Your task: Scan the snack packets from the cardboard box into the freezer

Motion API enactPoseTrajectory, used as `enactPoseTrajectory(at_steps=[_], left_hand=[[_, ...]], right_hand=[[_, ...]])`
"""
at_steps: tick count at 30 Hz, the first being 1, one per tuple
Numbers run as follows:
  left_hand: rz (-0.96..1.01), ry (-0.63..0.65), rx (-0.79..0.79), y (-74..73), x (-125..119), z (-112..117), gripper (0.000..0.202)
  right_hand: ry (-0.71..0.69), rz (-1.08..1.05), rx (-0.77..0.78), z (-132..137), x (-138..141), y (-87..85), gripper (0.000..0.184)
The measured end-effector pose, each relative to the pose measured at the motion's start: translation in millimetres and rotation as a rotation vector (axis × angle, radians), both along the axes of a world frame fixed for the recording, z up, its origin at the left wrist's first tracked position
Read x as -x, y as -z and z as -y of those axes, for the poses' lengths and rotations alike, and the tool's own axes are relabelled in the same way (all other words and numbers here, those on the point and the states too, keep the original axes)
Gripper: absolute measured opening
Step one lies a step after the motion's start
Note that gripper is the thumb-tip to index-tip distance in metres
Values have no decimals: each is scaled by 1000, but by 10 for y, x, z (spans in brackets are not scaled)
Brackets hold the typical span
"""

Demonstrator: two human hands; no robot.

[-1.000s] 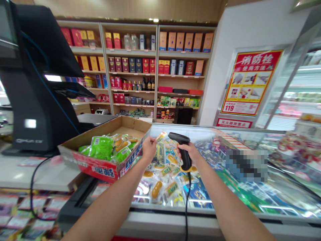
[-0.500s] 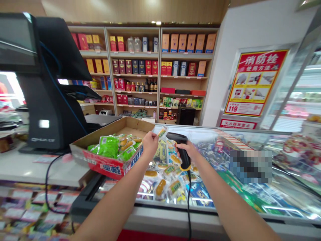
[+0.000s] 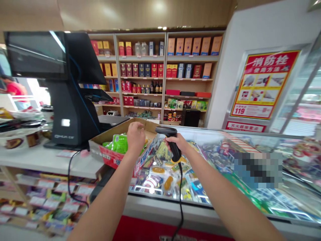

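Head view: right hand [image 3: 179, 143] grips one barcode scanner [image 3: 166, 131].

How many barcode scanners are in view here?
1: a corded handheld barcode scanner, gripped in the right hand above the chest freezer. Others could be out of view.

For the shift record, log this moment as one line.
left hand curled above brown cardboard box of green packets | right hand gripping black corded barcode scanner over glass-topped freezer
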State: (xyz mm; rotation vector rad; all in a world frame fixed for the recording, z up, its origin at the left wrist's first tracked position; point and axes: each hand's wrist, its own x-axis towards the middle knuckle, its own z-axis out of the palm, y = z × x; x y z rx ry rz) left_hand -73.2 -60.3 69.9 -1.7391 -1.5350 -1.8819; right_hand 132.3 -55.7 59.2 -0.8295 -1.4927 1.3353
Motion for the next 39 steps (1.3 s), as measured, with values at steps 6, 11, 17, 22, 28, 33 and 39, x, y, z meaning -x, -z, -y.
enactPoseTrajectory(at_steps=[6, 11, 17, 22, 28, 33, 39], left_hand=[[-490, 531, 558, 239, -311, 143, 13], [-628, 649, 806, 726, -331, 204, 35], [-591, 461, 721, 935, -465, 4, 29], [-468, 219, 676, 714, -582, -253, 26], [250, 523, 641, 518, -883, -543, 21], [804, 898, 644, 780, -925, -719, 34], [885, 980, 601, 906, -850, -788, 36]], right_hand=[[105, -50, 33, -4, -354, 144, 19], [170, -57, 60, -97, -676, 263, 19], [194, -108, 96, -172, -800, 424, 17], [208, -157, 135, -145, -876, 553, 17], [183, -143, 161, -99, -969, 535, 19], [110, 76, 96, -104, -1046, 525, 19], [77, 138, 126, -75, -1042, 535, 19]])
